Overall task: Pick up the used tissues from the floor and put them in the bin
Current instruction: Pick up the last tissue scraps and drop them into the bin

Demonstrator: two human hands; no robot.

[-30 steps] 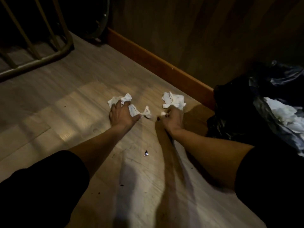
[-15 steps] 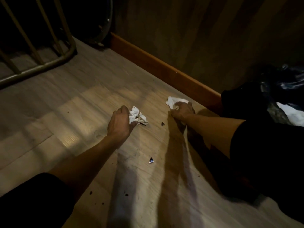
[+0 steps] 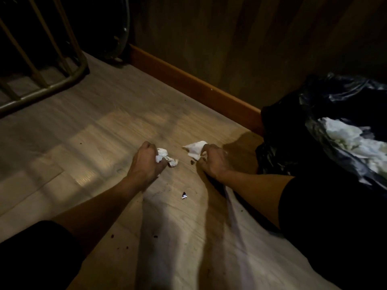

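Note:
My left hand (image 3: 146, 162) is closed around a crumpled white tissue (image 3: 165, 156) just above the wooden floor, with part of the tissue sticking out to the right. Another white tissue (image 3: 194, 150) is gripped in my right hand (image 3: 213, 162), its free corner pointing left. The bin (image 3: 293, 143), lined with a black plastic bag, stands at the right against the wall. White tissues (image 3: 354, 141) lie inside it. Both hands are left of the bin.
A small dark scrap (image 3: 184, 195) and crumbs lie on the floor (image 3: 94, 132) between my arms. An orange skirting board (image 3: 188, 84) runs along the wall. A metal rail frame (image 3: 52, 86) stands at the far left.
Both hands have gathered the tissues off the floor into closed fists. My right hand has drawn back from the skirting board toward the middle.

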